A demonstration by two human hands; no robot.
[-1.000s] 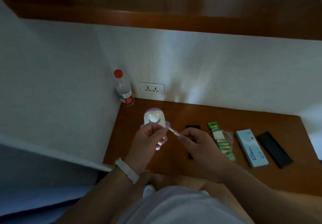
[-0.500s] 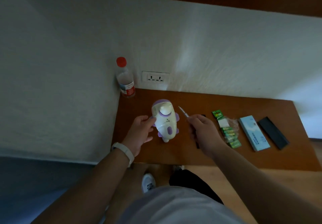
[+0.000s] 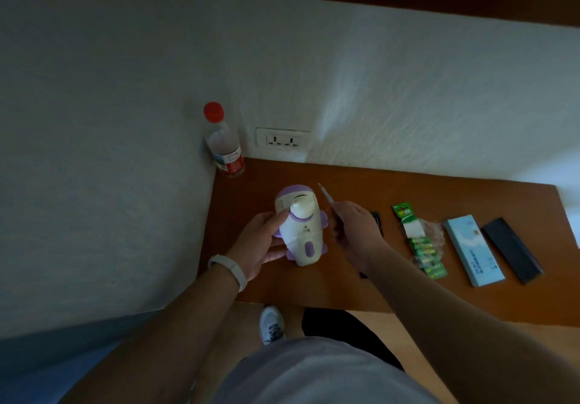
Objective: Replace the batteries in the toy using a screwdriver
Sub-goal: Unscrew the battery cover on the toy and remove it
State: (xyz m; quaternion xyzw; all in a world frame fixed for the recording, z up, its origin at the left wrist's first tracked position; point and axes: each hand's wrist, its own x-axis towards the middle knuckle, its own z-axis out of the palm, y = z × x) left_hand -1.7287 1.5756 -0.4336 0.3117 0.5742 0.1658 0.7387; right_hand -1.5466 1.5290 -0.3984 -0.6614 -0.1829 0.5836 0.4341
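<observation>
Head view, looking down at a wooden desk [image 3: 408,293] tucked into a white-walled corner. Gripping a white and purple toy [image 3: 301,234] with the left hand [image 3: 262,240], fingers curling round its left side, one finger lying up against the round knob on top. Wearing a white wristband [image 3: 230,267] on that wrist. Pinching a slim screwdriver [image 3: 326,196] in the right hand [image 3: 354,231], just right of the toy, tip pointing up towards the wall and not touching the toy. Keeping both hands apart, with the toy between them near the desk's left end; not showing clearly whether resting on the wood or just above it. Differing from a second ago: no longer holding the toy upright with the screwdriver tip against it, now laying it low and drawing the tool clear. Closing more fully round the toy than half a second ago. Showing printing on a red-capped bottle [image 3: 224,146], a green battery pack [image 3: 420,240] and a pale blue box [image 3: 474,249], all too small to read.
</observation>
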